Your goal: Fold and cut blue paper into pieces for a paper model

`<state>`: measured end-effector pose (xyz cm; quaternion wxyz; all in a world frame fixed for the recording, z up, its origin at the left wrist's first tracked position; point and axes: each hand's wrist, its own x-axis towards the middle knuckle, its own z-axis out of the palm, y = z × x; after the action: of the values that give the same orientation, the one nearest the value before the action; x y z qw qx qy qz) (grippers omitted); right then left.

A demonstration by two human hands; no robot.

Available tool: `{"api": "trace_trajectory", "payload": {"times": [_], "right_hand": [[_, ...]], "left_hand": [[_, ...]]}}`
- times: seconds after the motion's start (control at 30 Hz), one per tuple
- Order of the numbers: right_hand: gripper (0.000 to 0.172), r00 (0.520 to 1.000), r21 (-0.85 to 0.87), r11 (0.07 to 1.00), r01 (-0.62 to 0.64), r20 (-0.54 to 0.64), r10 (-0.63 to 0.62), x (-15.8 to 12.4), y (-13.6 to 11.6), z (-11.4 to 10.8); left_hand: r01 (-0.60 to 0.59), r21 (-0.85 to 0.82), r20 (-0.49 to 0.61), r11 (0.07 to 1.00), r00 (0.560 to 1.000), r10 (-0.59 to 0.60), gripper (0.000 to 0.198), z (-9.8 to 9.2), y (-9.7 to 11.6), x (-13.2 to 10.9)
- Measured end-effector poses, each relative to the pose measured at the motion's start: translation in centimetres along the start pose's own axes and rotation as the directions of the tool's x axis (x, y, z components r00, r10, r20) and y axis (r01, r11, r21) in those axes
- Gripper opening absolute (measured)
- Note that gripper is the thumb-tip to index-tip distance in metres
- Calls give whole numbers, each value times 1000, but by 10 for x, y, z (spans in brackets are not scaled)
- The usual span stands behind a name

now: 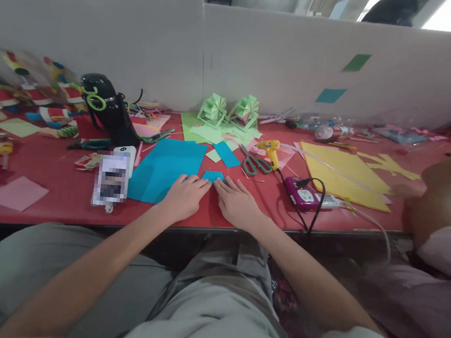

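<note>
My left hand (186, 195) and my right hand (236, 201) rest side by side on the red table (69, 197), fingers stretched forward. Their fingertips press on a small folded blue paper piece (213, 176) between them. My left hand also lies on the corner of a large blue paper sheet (166, 169). Both hands lie flat, nothing gripped.
A phone (110, 184) lies left of the blue sheet, scissors (254, 163) and a yellow glue gun (272, 151) to the right, then a purple power strip (306, 193) with cable and yellow paper (343, 179). Green paper models (228, 111) stand behind. Another person's arm (439, 203) is at right.
</note>
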<state>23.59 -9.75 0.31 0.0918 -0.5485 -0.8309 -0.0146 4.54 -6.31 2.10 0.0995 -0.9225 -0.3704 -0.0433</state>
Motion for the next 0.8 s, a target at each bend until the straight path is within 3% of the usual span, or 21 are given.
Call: {"api": "trace_trajectory", "payload": {"times": [0.2, 0.63, 0.8], "right_hand": [[51, 999, 107, 994, -36, 16, 34, -7, 10, -1], [47, 979, 306, 951, -49, -174, 106, -11, 21, 11], [46, 971, 402, 911, -95, -164, 174, -7, 25, 13]], "left_hand": [[14, -40, -16, 999, 1000, -14, 52, 3, -2, -2], [10, -170, -101, 985, 994, -28, 29, 6, -10, 12], [44, -261, -115, 964, 990, -76, 21, 8, -15, 27]]}}
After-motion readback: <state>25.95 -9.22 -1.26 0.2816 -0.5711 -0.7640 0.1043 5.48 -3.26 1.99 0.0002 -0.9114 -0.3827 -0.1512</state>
